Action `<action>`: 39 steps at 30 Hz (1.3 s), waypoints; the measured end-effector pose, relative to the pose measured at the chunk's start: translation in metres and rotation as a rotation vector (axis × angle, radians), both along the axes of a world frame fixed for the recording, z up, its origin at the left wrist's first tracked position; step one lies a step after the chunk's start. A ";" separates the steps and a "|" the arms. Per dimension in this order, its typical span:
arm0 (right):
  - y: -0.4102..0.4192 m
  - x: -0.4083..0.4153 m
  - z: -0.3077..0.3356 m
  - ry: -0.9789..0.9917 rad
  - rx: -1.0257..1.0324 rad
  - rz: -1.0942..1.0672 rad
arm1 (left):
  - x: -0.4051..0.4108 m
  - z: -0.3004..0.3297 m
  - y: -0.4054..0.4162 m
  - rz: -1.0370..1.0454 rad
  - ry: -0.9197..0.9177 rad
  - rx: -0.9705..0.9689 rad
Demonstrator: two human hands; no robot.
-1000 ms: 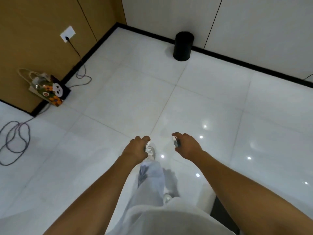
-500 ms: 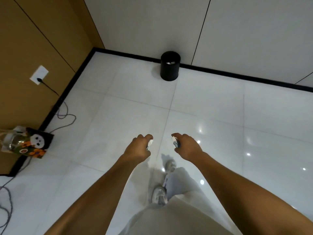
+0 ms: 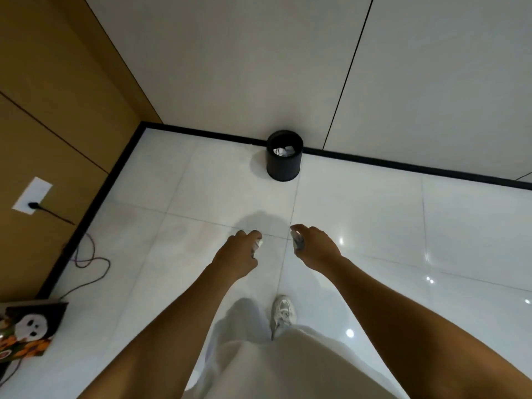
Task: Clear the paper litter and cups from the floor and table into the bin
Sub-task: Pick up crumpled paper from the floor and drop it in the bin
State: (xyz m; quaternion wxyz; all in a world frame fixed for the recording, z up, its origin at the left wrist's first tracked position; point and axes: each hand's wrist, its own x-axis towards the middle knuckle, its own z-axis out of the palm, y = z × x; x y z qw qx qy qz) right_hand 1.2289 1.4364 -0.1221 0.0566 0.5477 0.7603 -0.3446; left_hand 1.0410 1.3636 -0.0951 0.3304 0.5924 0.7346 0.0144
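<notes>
The left hand [image 3: 237, 253] is curled around a small white scrap of paper [image 3: 258, 243]. The right hand [image 3: 315, 246] grips a small crumpled grey piece [image 3: 298, 242]. No writing can be read on either. The round black bin [image 3: 283, 165] stands ahead against the wall's black baseboard [image 3: 403, 165], with white paper inside. Bare shiny floor tiles [image 3: 218, 194] lie between hands and bin.

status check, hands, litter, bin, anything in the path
Left hand shut on paper scrap, right hand shut on crumpled scrap. Bin ahead by the wall, paper already inside. Bare floor between.
</notes>
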 end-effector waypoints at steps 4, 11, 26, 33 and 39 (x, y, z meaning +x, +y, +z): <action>0.072 -0.031 -0.004 0.000 -0.028 -0.024 | -0.034 -0.006 0.074 0.012 -0.029 -0.012; 0.194 -0.086 -0.023 -0.020 -0.054 -0.127 | -0.100 -0.024 0.216 -0.063 -0.026 -0.041; 0.413 -0.153 -0.065 -0.029 -0.167 -0.278 | -0.169 -0.055 0.482 -0.197 -0.001 -0.121; 0.528 -0.167 -0.126 -0.076 -0.175 -0.245 | -0.180 -0.109 0.581 -0.083 -0.029 -0.126; 0.600 -0.194 -0.188 -0.108 -0.169 -0.326 | -0.196 -0.168 0.632 -0.105 -0.046 -0.133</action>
